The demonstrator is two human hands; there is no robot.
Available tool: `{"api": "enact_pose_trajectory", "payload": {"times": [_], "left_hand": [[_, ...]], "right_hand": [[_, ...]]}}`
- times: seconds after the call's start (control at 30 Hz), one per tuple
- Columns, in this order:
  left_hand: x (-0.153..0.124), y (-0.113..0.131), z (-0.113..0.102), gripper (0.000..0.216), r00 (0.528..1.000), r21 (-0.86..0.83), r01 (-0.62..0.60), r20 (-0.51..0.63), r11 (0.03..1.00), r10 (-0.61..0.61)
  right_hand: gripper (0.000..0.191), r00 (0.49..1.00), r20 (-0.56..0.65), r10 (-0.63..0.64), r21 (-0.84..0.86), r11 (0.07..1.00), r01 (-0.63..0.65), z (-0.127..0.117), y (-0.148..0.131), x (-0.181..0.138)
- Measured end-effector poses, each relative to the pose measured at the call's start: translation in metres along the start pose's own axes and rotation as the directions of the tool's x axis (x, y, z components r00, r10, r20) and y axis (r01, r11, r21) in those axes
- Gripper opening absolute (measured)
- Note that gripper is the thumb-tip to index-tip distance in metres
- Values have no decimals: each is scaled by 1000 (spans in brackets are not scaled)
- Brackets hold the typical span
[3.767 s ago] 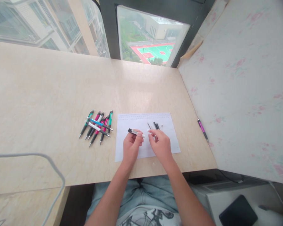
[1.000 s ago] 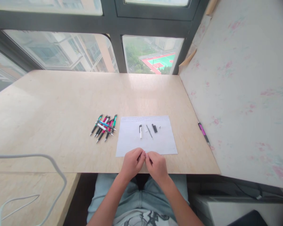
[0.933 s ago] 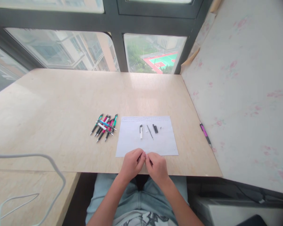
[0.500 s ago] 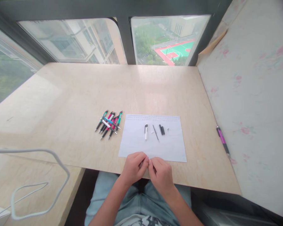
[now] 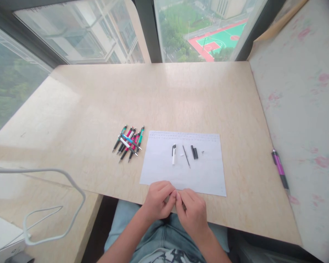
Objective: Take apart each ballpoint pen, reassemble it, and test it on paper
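My left hand (image 5: 160, 200) and my right hand (image 5: 191, 209) meet at the near edge of the paper sheet (image 5: 156, 171). Fingers on both are curled, thumbs and fingertips pinched together; anything between them is hidden. Beyond them on the paper lie pen parts: a white pen barrel (image 5: 173, 155) with a black clip, a tiny whitish piece (image 5: 181, 155), a thin dark refill (image 5: 186, 157), two short black tubes (image 5: 194, 152) side by side, and a very small metallic piece (image 5: 203, 152). Left of the sheet is a pile of several click pens (image 5: 128, 143) in green, pink, blue and white.
A purple pen (image 5: 280, 170) lies at the right by the flowered wall covering (image 5: 312, 109). At the lower left, a white cable (image 5: 80, 208) loops above a lower surface, near a white box (image 5: 5, 233). Windows (image 5: 203, 33) line the table's (image 5: 104, 98) far edge.
The view has tilted downward and shifted, so the paper and purple pen sit further right in the picture. My hands stay pinched together at the sheet's near edge; the pen parts lie unmoved.
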State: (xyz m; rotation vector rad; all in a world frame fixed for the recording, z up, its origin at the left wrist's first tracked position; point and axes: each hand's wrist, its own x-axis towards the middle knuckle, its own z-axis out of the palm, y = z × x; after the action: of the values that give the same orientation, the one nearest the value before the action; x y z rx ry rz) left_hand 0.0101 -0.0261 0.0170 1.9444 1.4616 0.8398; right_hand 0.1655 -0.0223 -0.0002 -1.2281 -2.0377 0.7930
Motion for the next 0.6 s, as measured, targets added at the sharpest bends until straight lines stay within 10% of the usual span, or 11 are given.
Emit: {"api": "enact_pose_trajectory", "payload": {"times": [0.6], "left_hand": [[-1,-2,5,27,985,13,140,-100,990,-138]], "right_hand": [[35,1000,-22,17,-46,999,-18,0,-1,4]]}}
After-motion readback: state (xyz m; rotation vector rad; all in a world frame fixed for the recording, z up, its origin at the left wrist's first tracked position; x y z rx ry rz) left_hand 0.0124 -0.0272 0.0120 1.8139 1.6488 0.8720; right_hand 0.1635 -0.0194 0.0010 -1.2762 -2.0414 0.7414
